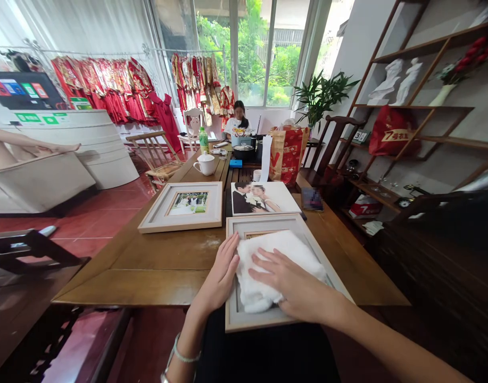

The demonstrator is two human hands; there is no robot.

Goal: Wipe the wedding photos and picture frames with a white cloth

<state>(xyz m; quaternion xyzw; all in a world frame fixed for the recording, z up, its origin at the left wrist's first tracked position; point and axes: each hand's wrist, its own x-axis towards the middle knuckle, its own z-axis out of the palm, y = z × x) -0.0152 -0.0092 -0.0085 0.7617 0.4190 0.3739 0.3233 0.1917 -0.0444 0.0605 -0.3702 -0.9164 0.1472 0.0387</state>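
A picture frame point(331, 276) with a pale wood edge and a light grey mat lies at the near edge of the table, partly overhanging it. On its glass sits a bunched white cloth point(299, 250), which hides most of the picture. My right hand point(283, 276) presses on the cloth from above, fingers spread. Along the frame's left side rests my left hand point(223, 271), its fingers stretched out and touching the edge. A second framed wedding photo point(188, 203) lies to the left. Just beyond the near frame is an unframed photo print point(263, 198) of a couple.
The wooden table point(167, 260) also bears a white lidded mug point(206, 164), a dark phone-like object point(312, 199), a red and gold bag point(289, 154) and a green bottle point(203, 140). A person point(239, 121) sits at the far end. Shelves point(419, 106) stand right; a chair point(32, 252) left.
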